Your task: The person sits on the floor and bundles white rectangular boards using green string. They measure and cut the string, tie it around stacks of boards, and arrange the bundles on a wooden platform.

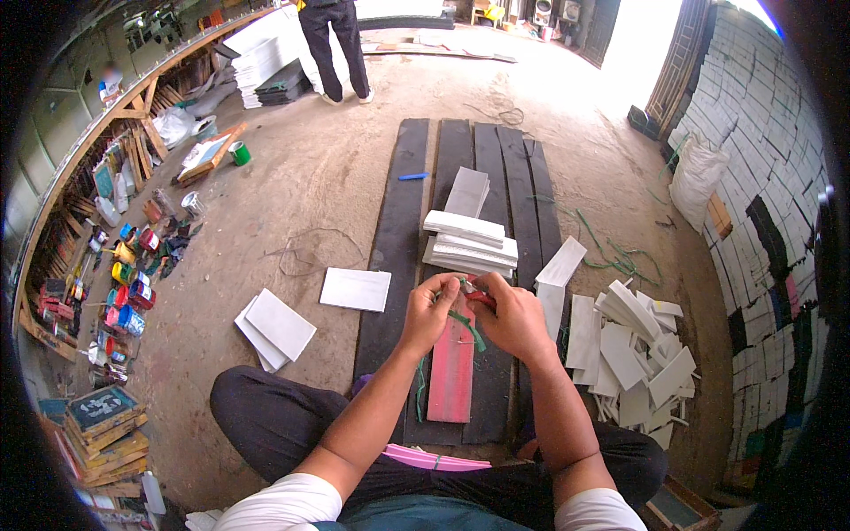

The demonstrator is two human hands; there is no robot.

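Both my hands meet over the upper end of a flat red-pink board (450,389), which lies lengthwise in front of me. My left hand (434,305) is closed in a pinch on a green strap (478,339), whose loose end hangs over the board. Gripped in my right hand (512,314) is a small tool with red handles (482,299), apparently pliers; its tip is close to my left fingertips and mostly hidden. Just beyond my hands sits a stack of white foam-like slabs (469,237).
Black planks (390,265) lie beneath the work, with a blue knife-like object (413,177) on them. White offcuts (629,354) are heaped right, near a green cord (611,252). White sheets (356,290) lie left. Paint cans (131,320) line the far left. A person (336,44) stands ahead.
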